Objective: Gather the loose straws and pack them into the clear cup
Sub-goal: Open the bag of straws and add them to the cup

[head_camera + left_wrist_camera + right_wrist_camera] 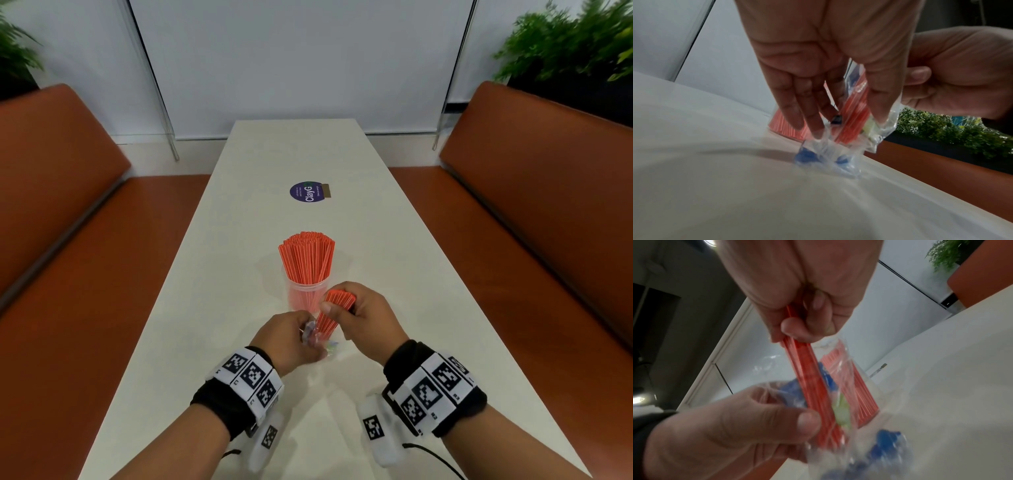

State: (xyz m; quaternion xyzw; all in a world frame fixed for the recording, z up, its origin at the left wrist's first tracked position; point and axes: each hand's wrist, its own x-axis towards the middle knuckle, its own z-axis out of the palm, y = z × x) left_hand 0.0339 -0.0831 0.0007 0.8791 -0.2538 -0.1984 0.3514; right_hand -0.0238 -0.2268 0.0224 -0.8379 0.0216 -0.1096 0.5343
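A clear cup point(306, 295) stands on the white table point(394, 274), packed with upright orange straws point(307, 257). Just in front of it my right hand point(356, 315) grips the top of a bundle of orange straws point(330, 317) point(813, 386). The lower part of the bundle sits inside a crumpled clear plastic bag point(838, 146) point(859, 443) with blue and green print. My left hand point(294, 339) pinches that bag point(313, 337) near the bundle's lower end, close above the table. The cup of straws point(855, 394) point(789, 125) shows behind the bag in both wrist views.
A round purple sticker point(306, 192) lies farther along the table. Orange bench seats point(68, 205) point(548, 192) flank the table on both sides. Green plants point(575, 37) stand behind the right bench and at the far left.
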